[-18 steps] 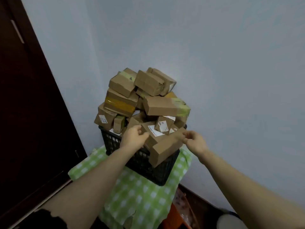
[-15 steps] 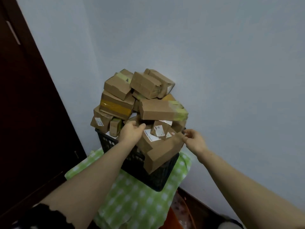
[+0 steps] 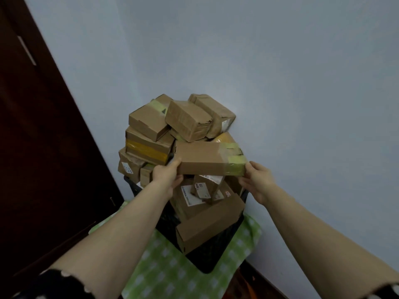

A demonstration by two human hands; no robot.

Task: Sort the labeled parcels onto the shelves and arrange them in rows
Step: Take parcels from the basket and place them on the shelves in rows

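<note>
Gripping a long box (image 3: 205, 158) by its ends, left hand (image 3: 167, 178) and right hand (image 3: 258, 183) curled round them. Held level over parcels (image 3: 187, 120) heaped in a crate (image 3: 212, 254).

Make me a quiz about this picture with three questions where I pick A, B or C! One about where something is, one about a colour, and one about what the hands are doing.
1. Where does the heap of parcels sit?
A) in a black crate
B) on the bare floor
C) on a shelf

2. What colour is the tape on the end of the long box?
A) red
B) green
C) blue

3. How is the long box held?
A) by one hand alone
B) by no hand at all
C) by both hands, one at each end

Answers:
1 A: the crate's dark wall shows under the parcels, on a checked cloth.
2 B: green tape wraps its right end.
3 C: the left hand grips the left end and the right hand grips the right end.
</note>
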